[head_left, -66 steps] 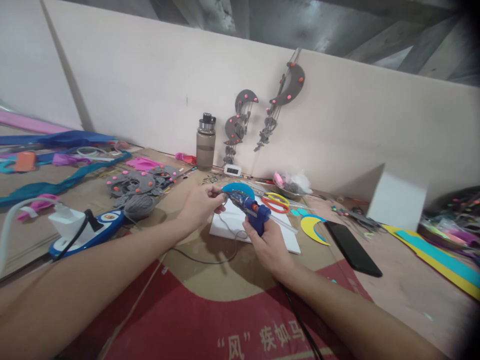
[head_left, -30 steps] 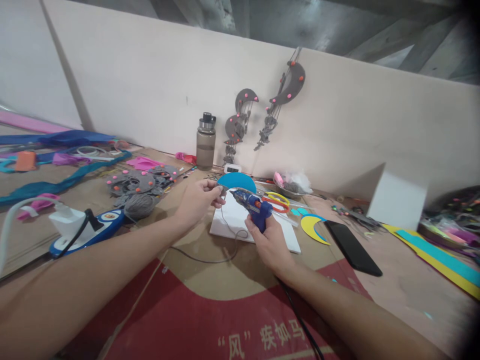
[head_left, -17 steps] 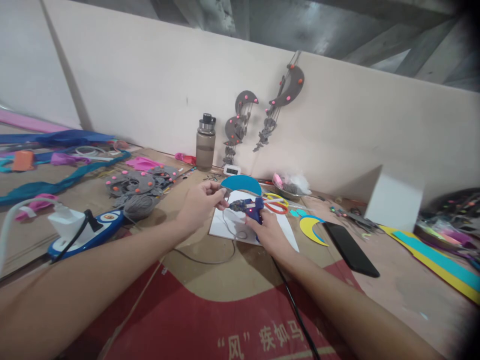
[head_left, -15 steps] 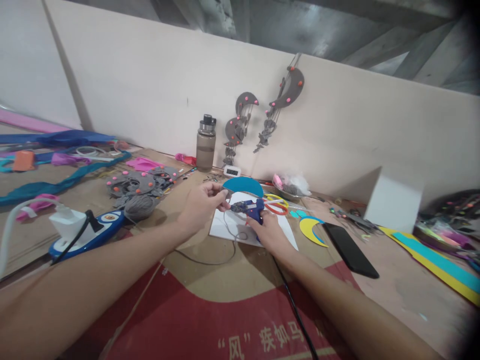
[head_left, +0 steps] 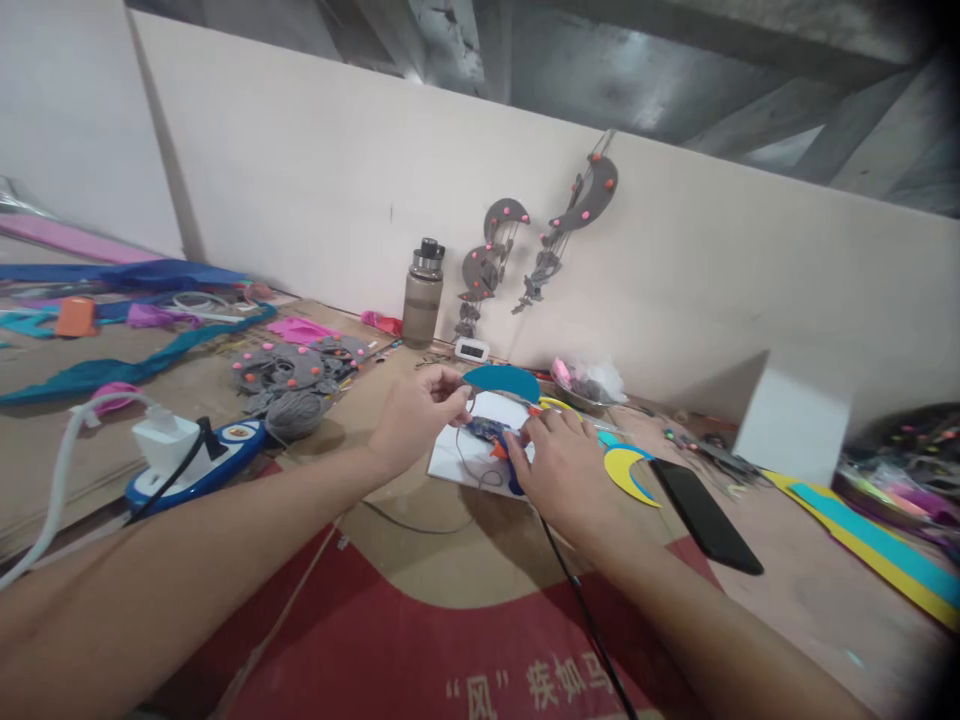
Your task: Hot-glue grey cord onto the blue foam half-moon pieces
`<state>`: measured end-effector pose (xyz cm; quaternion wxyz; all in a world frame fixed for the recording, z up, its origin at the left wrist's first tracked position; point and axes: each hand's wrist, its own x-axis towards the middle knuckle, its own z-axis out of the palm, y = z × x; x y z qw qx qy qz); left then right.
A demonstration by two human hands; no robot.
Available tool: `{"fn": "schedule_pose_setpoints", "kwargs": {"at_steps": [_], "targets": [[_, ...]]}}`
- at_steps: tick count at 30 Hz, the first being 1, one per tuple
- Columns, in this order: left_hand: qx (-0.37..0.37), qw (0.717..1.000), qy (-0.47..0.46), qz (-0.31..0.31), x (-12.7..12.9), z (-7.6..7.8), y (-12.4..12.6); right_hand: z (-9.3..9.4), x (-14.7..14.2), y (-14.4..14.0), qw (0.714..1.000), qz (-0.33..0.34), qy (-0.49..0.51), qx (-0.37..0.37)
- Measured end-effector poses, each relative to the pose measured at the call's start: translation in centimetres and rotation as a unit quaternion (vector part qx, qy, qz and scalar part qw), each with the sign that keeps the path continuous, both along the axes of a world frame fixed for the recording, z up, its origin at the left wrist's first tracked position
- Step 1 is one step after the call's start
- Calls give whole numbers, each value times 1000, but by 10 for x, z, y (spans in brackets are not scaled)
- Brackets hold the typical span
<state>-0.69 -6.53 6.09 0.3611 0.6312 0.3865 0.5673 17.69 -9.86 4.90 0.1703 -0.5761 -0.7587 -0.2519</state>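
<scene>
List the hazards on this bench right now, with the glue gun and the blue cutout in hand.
The right hand covers the glue gun on the white board, near the left hand pinching the blue cutout: a burn is possible. Its cord trails under the right arm and may snag. The phone could catch stray glue.

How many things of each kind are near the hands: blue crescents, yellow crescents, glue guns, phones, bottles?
Blue crescent: 1
Yellow crescent: 1
Glue gun: 1
Black phone: 1
Bottle: 1
Total: 5
</scene>
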Motion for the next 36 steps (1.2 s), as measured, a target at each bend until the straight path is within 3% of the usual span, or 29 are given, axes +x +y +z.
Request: {"fn": "schedule_pose_setpoints", "kwargs": {"at_steps": [4, 7, 11, 16, 19, 22, 25, 30, 36], "targets": [[-11, 1000, -5, 1, 0, -2, 3, -6, 2, 3, 995, 32, 76, -51], [-15, 1000, -14, -7, 0, -3, 4, -12, -1, 6, 955, 127, 249, -104], [-26, 999, -18, -21, 2, -3, 1, -20, -19, 7, 823, 216, 490, -190], [-9, 1000, -11, -23, 5, -5, -2, -19, -42, 12, 650, 252, 688, -203], [13, 1000, -2, -2, 4, -5, -3, -13, -49, 14, 596, 255, 728, -226], [26, 999, 11, 22, 3, -2, -5, -11, -53, 16, 588, 238, 734, -242], [10, 1000, 5, 18, 4, 1, -6, -11, -53, 18, 608, 216, 734, -210], [-40, 998, -34, -28, 7, -2, -4, -12, -48, 20, 642, 216, 723, -135], [-87, 984, -115, -107, 11, -15, 0, -16, -44, 19, 635, 185, 745, -88]]}}
